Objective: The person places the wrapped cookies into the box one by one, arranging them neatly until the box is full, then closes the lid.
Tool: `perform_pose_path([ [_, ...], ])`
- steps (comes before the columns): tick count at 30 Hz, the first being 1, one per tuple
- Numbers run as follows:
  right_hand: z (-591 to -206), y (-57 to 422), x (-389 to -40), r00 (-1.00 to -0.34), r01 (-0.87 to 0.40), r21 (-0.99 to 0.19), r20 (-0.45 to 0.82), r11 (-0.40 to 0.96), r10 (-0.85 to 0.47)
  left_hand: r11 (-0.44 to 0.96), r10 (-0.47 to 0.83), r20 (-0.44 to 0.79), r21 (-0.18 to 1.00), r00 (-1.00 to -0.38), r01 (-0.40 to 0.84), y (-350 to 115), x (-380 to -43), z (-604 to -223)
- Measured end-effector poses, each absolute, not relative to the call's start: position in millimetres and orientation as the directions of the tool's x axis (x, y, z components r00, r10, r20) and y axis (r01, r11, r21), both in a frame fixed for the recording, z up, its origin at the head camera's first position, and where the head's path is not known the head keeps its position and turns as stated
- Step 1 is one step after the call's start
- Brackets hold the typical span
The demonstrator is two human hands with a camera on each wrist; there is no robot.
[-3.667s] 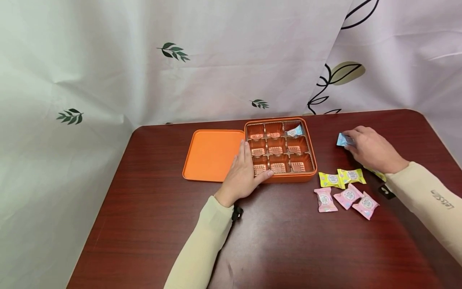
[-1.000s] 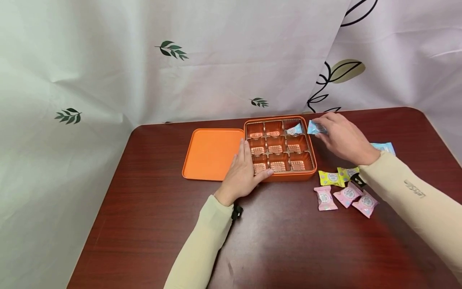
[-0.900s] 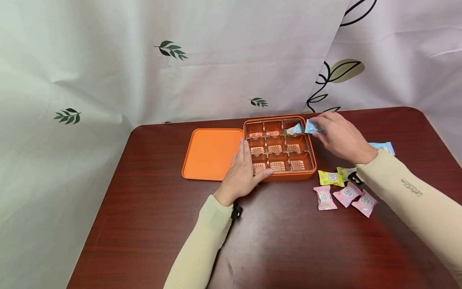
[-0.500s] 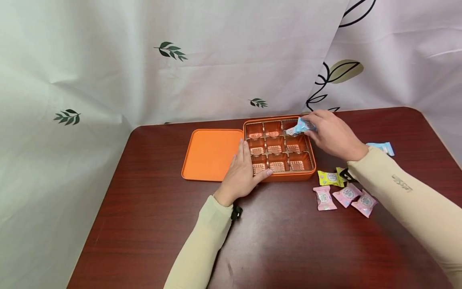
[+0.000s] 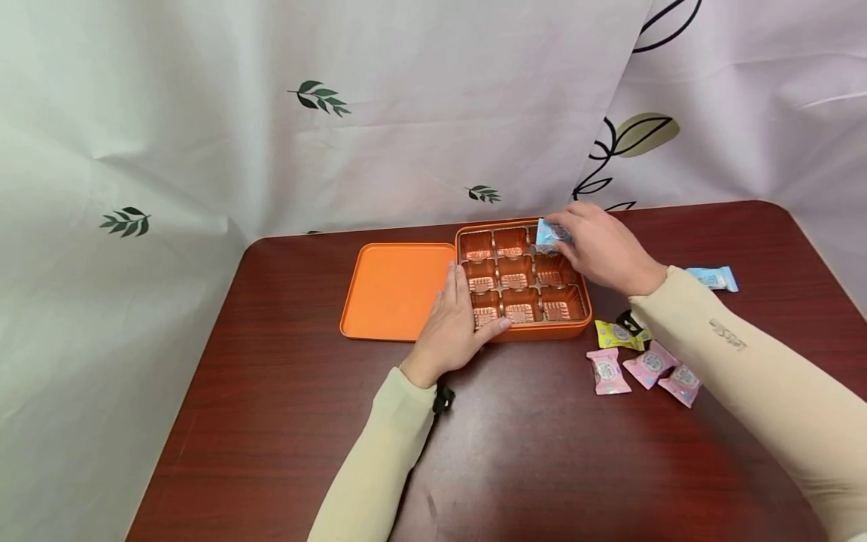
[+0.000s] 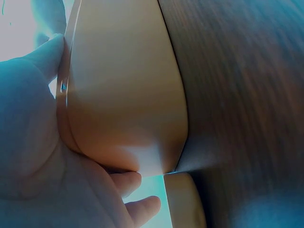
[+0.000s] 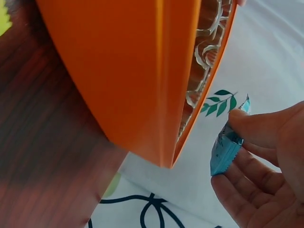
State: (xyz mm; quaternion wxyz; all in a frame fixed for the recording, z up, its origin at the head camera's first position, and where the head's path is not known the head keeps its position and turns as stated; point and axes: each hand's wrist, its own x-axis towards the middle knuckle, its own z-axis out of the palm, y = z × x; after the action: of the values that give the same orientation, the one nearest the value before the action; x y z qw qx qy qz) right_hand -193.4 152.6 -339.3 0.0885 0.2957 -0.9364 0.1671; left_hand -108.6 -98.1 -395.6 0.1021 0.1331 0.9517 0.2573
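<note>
My right hand (image 5: pixel 606 245) pinches a blue-wrapped candy (image 5: pixel 552 232) between thumb and fingers, over the back right compartment of an orange box (image 5: pixel 552 332). In the right wrist view the blue candy (image 7: pixel 226 149) is held above the level of the box rim. A clear-brown divided tray (image 5: pixel 516 283) fills the box; the compartments in its left and middle columns hold no candy. My left hand (image 5: pixel 448 324) lies against the box's front left corner, its straight fingers along the left side and its thumb on the front rim. The back right compartment is mostly hidden.
An orange lid (image 5: pixel 398 292) lies left of the box. To the right are pink candies (image 5: pixel 608 372), a yellow candy (image 5: pixel 619 336) and another blue candy (image 5: pixel 716 278), partly behind my right sleeve (image 5: pixel 738 354). A patterned cloth (image 5: pixel 406 135) hangs behind the table (image 5: pixel 515 452).
My right hand picked up the blue candy on the right and carried it left, over the box's back right compartment. My left hand stayed at the box corner.
</note>
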Motion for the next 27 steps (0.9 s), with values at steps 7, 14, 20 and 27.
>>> perform_pose_path([
  [7,-340,144,-197,-0.812,-0.583,-0.267,0.244,0.768,-0.531,0.833,0.309,-0.12,0.512,-0.943,0.208,-99,-108,-396],
  [14,-337,134,-200,-0.811,-0.585,-0.278,0.216,0.761,-0.544,0.829,0.308,-0.118,0.52,-0.944,0.206,-98,-109,-396],
  [20,-338,128,-205,-0.799,-0.602,-0.266,0.22,0.753,-0.56,0.826,0.309,-0.121,0.527,-0.943,0.202,-98,-110,-396],
  [27,-339,120,-208,-0.788,-0.616,-0.275,0.217,0.738,-0.576,0.829,0.303,-0.118,0.521,-0.945,0.201,-98,-109,-396],
])
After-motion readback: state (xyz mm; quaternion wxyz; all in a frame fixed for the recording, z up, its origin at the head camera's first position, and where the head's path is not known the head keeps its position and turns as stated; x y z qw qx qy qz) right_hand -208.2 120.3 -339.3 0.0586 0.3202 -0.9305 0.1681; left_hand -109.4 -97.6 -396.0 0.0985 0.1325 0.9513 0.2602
